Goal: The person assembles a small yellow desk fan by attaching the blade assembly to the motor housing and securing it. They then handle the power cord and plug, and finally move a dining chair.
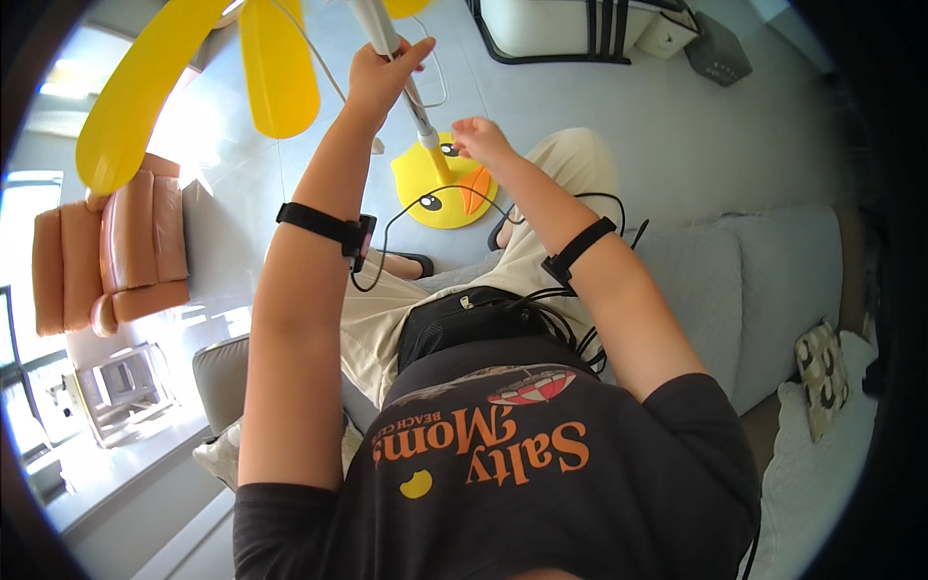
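The left hand is wrapped around the white pole of a standing fan, while the right hand, fingers pinched together, touches the pole lower down near its joint above the yellow duck-faced base on the pale floor, with yellow fan blades overhead and a grey sofa beside the person.

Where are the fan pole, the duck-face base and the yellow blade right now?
fan pole (418, 108): head view, on the thin lower shaft below the left hand.
duck-face base (414, 179): head view, on its yellow left part.
yellow blade (278, 72): head view, middle of the central blade.
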Demonstrator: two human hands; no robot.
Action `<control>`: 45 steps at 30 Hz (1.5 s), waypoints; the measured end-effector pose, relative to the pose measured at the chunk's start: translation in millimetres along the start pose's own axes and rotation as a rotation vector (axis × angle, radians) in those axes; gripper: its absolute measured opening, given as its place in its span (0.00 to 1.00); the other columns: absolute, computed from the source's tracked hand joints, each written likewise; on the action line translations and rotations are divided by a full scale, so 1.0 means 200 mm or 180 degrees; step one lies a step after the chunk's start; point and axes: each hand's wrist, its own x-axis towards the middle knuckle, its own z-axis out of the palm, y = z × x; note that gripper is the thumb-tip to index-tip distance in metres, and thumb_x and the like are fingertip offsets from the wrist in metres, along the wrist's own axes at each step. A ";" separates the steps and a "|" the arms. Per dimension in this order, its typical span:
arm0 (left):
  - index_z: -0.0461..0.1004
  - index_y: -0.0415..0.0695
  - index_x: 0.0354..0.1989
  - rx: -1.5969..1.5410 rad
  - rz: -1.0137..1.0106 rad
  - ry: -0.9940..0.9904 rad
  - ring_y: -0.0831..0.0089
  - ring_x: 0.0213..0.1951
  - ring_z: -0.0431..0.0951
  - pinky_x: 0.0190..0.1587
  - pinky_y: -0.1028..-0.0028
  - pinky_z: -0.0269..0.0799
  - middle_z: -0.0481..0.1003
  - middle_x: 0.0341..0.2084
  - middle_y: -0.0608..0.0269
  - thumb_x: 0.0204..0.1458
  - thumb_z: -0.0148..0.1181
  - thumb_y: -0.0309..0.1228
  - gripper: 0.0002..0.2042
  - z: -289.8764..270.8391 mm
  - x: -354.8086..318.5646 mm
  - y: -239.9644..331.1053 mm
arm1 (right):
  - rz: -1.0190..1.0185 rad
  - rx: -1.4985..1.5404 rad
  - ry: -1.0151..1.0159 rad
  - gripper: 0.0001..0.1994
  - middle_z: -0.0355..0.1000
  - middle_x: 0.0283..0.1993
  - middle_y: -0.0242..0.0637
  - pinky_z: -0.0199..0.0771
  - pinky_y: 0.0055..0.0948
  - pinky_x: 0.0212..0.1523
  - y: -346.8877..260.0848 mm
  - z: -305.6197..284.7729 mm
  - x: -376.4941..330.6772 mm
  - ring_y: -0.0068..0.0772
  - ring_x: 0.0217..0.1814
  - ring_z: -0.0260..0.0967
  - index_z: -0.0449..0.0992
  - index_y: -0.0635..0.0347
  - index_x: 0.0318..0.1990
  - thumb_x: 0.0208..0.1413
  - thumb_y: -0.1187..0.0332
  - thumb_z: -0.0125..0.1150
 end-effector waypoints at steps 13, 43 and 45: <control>0.60 0.47 0.16 -0.0989 -0.0099 -0.0216 0.78 0.21 0.59 0.37 0.73 0.69 0.58 0.13 0.71 0.55 0.58 0.26 0.17 -0.02 0.03 -0.02 | -0.0232 -0.0825 0.0030 0.28 0.73 0.51 0.45 0.74 0.32 0.52 0.29 0.11 0.16 0.37 0.55 0.71 0.72 0.60 0.54 0.42 0.67 0.72; 0.50 0.51 0.14 -0.1259 -0.0043 0.0228 0.79 0.15 0.47 0.28 0.71 0.59 0.49 0.08 0.69 0.58 0.46 0.26 0.20 -0.09 -0.19 0.07 | 0.2691 0.3680 0.0962 0.24 0.68 0.51 0.49 0.76 0.37 0.50 0.33 0.55 0.13 0.42 0.50 0.71 0.57 0.62 0.64 0.64 0.65 0.52; 0.51 0.51 0.14 -0.1263 -0.0064 0.0133 0.79 0.15 0.47 0.29 0.71 0.59 0.50 0.08 0.70 0.58 0.46 0.26 0.19 -0.09 -0.19 0.06 | 0.3351 0.4527 0.0874 0.23 0.69 0.48 0.47 0.78 0.37 0.48 0.25 0.52 0.15 0.41 0.49 0.71 0.57 0.64 0.62 0.65 0.63 0.50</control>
